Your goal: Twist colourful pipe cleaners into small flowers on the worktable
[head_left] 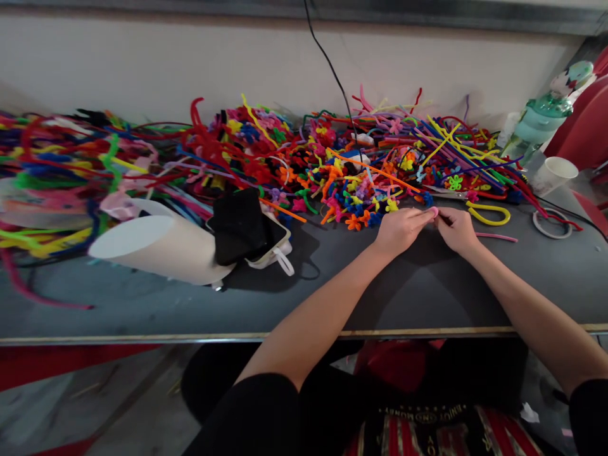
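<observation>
From my end I see a small bit of pink pipe cleaner (pixel 435 213) at the meeting fingertips, above the right-hand part of the desk (pixel 266 310), just in front of the heaped stems. The left hand (pixel 401 229) pinches it, fingers stretched out together toward the right; the right hand (pixel 456 229) grips it from the other side with fingers curled. The part I can see looks rounded and short, and the fingers cover too much for me to read its long axis. A straight pink strand (pixel 496 237) comes out from beside my right hand and points right, its length running nearly along the desk's front edge; I can't tell whether it joins the held piece. Just beyond that hand lies a yellow loop (pixel 494 220), with a pale ring (pixel 551 237) farther right, near a white cup (pixel 557 176) and a turquoise bottle (pixel 541 123). A bright pile (pixel 354 221) of stems and small flowers fills the back of the dark grey desk. To the left, a black box-like thing (pixel 241 225) rests against a white tube (pixel 156 247). Behind stands a pale wall (pixel 190 63), a black cord (pixel 311 28) hanging before it, and red chairs (pixel 582 120) show at the right.
</observation>
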`<state>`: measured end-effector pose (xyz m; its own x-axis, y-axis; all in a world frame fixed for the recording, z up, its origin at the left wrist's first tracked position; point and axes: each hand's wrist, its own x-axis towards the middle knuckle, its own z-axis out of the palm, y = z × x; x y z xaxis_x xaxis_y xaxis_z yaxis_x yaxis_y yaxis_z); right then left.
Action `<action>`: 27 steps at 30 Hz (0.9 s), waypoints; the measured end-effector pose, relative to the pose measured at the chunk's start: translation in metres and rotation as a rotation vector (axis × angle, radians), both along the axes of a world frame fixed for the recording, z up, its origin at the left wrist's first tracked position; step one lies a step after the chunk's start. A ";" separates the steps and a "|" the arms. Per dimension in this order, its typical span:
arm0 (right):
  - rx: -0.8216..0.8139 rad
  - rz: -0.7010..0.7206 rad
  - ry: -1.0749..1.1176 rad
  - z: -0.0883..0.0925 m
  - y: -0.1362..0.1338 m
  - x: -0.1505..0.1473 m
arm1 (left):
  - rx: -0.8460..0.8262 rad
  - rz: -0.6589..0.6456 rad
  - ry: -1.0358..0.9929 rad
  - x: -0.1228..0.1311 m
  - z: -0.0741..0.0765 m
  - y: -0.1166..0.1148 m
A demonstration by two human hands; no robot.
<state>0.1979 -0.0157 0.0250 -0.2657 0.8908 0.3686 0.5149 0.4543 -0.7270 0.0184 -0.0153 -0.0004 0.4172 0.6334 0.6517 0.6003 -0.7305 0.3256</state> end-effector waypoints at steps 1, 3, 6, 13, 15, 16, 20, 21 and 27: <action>-0.004 -0.003 0.008 -0.001 0.000 0.000 | -0.003 -0.024 -0.018 0.000 -0.001 0.001; -0.062 0.013 0.001 -0.003 0.001 -0.001 | -0.015 -0.076 -0.049 -0.001 -0.002 0.003; -0.197 0.077 0.008 -0.008 0.005 -0.001 | -0.043 -0.134 -0.058 -0.003 -0.004 0.008; -0.226 0.145 0.007 -0.003 0.002 0.000 | 0.035 0.020 0.145 -0.010 -0.005 0.012; -0.137 0.125 -0.083 -0.002 -0.001 -0.001 | 0.108 0.047 0.226 -0.013 -0.004 0.011; -0.096 0.100 -0.104 -0.002 -0.002 -0.002 | 0.141 0.058 0.256 -0.014 -0.004 0.010; -0.023 -0.030 -0.020 -0.006 -0.002 -0.005 | 0.186 0.120 0.336 -0.005 -0.005 0.011; -0.036 -0.060 0.037 -0.008 -0.001 -0.005 | 0.171 0.136 0.352 -0.001 -0.006 0.011; -0.233 -0.158 0.380 -0.009 0.015 0.002 | 0.122 0.012 0.205 0.013 -0.005 0.008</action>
